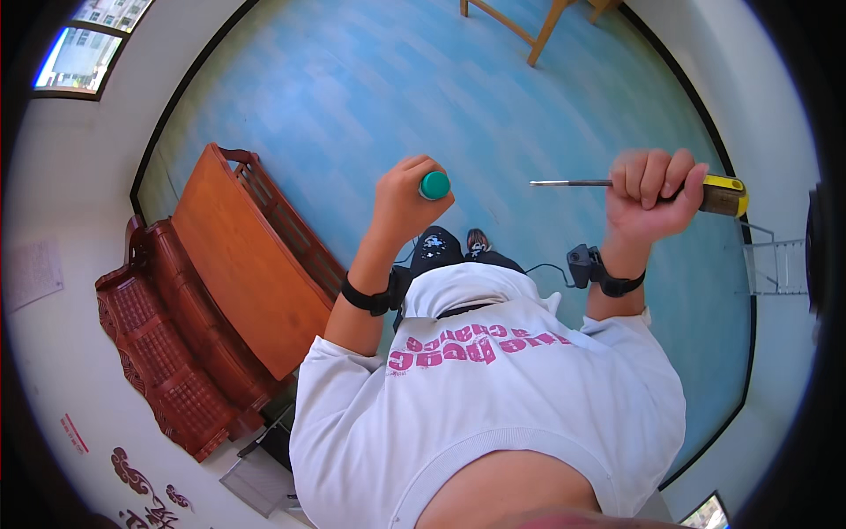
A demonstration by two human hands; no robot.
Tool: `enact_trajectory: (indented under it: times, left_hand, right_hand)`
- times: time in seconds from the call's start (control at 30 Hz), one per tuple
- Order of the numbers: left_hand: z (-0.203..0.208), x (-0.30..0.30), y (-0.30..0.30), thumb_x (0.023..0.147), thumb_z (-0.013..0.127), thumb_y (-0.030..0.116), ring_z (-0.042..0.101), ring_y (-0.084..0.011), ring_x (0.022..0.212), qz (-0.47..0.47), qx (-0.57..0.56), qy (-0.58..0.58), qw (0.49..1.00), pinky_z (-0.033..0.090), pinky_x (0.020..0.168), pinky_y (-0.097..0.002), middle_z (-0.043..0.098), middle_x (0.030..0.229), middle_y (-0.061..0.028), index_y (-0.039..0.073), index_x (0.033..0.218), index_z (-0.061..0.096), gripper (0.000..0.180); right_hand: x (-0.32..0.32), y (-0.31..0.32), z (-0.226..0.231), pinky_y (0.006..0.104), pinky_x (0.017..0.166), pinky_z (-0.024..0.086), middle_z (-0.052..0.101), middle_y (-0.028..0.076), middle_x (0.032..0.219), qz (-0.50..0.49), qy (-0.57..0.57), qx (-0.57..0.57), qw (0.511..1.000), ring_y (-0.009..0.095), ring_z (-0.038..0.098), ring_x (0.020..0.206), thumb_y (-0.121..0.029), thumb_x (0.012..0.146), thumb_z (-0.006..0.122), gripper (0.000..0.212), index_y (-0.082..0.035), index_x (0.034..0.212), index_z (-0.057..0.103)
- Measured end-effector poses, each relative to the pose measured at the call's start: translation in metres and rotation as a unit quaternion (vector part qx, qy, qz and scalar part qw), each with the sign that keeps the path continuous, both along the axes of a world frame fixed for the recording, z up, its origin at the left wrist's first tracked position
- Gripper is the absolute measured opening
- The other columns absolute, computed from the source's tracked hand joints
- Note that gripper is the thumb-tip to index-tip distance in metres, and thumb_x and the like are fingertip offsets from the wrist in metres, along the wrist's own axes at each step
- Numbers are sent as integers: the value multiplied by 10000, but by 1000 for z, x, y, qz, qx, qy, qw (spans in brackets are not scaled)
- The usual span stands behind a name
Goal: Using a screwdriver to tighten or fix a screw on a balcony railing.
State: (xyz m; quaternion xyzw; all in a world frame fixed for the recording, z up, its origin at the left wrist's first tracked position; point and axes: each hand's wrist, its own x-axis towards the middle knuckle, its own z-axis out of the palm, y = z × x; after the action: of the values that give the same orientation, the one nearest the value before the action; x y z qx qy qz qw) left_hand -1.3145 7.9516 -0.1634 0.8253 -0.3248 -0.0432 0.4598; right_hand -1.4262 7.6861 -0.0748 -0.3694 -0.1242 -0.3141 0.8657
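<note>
My left hand [401,196] is closed in a fist around a green-capped object [434,185]. Only its round green end shows at the thumb side; the fingers hide the rest, so its kind cannot be told. Off to the right, my right hand [648,194] grips a screwdriver [724,196] by its yellow and dark handle. The thin metal shaft sticks out of the fist toward the left, its tip well apart from my left hand. Both hands are held up in the air over the floor.
To the left stand a wooden table [251,264] and a carved dark-red wooden bench [176,344]. Wooden furniture legs [533,48] show at the far edge. A wire rack [775,267] is by the right wall. Each wrist wears a black strap with a small device.
</note>
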Motion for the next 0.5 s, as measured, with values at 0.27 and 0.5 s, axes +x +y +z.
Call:
enact_trajectory:
  times: [0.27,0.5]
  left_hand:
    - [16,224,-52,610,743,38,635,-278,774,-22,-21,-69,997,512,664,-357,659,811,-57,73,767,614,206]
    - [26,440,-85,613,743,48,630,-269,749,-35,-20,-78,996,510,644,-362,658,798,-51,76,761,616,197]
  right_hand:
    - [272,25,8,292,387,198,387,13,496,165,-75,-165,970,111,258,400,-284,1032,447,363,-116,718,374]
    - [481,-4,15,290,382,192,390,15,486,140,-70,-167,973,112,257,385,-261,1020,468,366,-111,700,371]
